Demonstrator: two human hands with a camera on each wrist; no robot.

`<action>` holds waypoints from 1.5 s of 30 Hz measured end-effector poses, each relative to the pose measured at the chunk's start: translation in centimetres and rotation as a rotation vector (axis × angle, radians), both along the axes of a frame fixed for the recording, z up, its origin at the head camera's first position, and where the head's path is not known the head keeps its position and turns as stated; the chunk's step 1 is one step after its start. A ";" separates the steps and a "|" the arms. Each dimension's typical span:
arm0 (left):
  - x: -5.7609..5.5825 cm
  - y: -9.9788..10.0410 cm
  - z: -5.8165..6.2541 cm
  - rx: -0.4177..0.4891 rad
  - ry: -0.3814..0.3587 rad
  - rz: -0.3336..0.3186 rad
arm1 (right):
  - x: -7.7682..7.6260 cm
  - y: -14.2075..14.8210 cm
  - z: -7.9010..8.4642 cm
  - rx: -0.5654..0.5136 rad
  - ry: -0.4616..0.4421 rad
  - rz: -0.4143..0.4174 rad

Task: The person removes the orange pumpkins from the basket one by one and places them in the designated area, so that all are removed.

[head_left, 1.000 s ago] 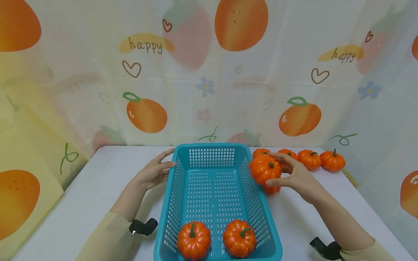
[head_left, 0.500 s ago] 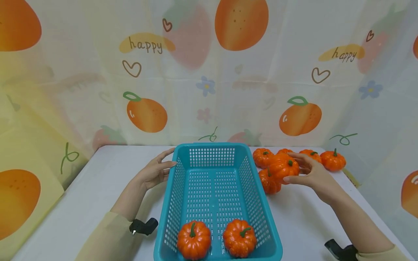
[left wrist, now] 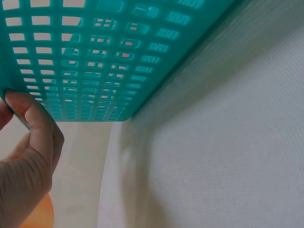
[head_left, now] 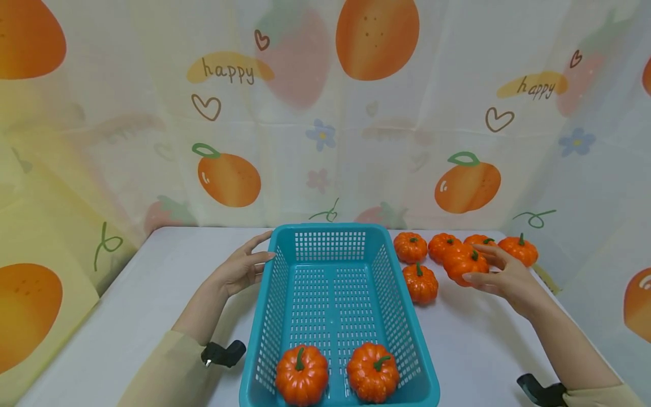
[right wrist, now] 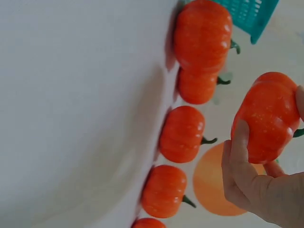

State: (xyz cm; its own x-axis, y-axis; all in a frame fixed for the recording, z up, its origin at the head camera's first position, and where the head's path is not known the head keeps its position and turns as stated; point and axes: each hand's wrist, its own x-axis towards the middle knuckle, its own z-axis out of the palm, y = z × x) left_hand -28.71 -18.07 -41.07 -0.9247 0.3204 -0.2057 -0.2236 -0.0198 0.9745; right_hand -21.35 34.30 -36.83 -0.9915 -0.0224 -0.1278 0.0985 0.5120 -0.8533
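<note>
My right hand (head_left: pixel 511 278) holds a small orange toy pumpkin (head_left: pixel 461 265) with a green stem, thumb and fingers around its sides. In the right wrist view this pumpkin (right wrist: pixel 267 114) is up off the white table, apart from the row of others. My left hand (head_left: pixel 240 270) grips the left rim of a teal plastic basket (head_left: pixel 424 353); in the left wrist view its fingers (left wrist: pixel 40 121) pinch the edge. Two toy pumpkins lie in the basket's near end, one on the left (head_left: pixel 302 376) and one on the right (head_left: pixel 373 373).
Right of the basket stand a near pumpkin (head_left: pixel 420 284) and a back row, with pumpkins at its left (head_left: pixel 409 247), middle (head_left: pixel 441 245) and right end (head_left: pixel 520 251). A printed cloth (head_left: pixel 325 169) hangs behind the white table (head_left: pixel 127 305).
My right hand has carried its pumpkin rightward, away from the basket's right rim, uncovering the near pumpkin beside the basket. My left hand and the basket have stayed put.
</note>
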 end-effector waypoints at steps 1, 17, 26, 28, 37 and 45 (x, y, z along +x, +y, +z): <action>0.0 0.0 0.0 0.001 0.000 0.000 | 0.0 0.2 -0.2 -0.006 0.001 0.000; -0.1 0.0 0.0 0.001 0.001 -0.008 | -0.8 1.7 -3.0 -0.064 -0.135 -0.009; -0.2 0.1 0.3 -0.003 0.002 -0.009 | -1.1 1.8 -4.3 0.050 -0.164 -0.016; -0.2 0.1 0.3 -0.003 0.002 -0.008 | -1.2 1.7 -4.5 0.068 -0.161 -0.023; -0.1 0.0 -0.1 -0.015 0.005 0.001 | -1.4 1.6 -4.7 0.106 -0.155 -0.025; -0.1 0.0 -0.2 -0.008 0.005 -0.001 | -1.4 1.6 -5.1 0.147 -0.148 -0.037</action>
